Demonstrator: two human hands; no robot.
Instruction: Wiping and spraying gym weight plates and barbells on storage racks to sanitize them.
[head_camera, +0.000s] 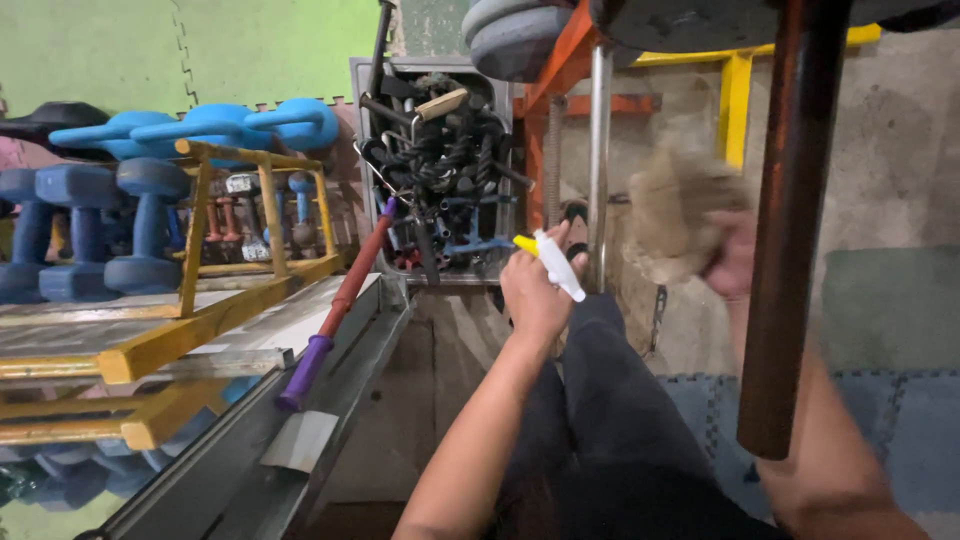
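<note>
My left hand (535, 295) is closed around a white spray bottle head with a yellow nozzle (548, 258), held up in the middle of the view. My right hand (733, 255) grips a blurred beige rag (680, 212), raised to the right of a thin chrome upright bar (599, 160). A thick rusty brown bar (793, 220) crosses in front of my right forearm and hides part of it. My dark trouser leg (610, 400) lies below both hands.
A grey bin (362, 150) packed with black cable handles and attachments stands behind. A red and purple bar (335, 310) leans on a metal channel. Blue dumbbells (150, 215) sit on a yellow rack (200, 320) at left. Grey weight plates (515, 40) hang above an orange frame.
</note>
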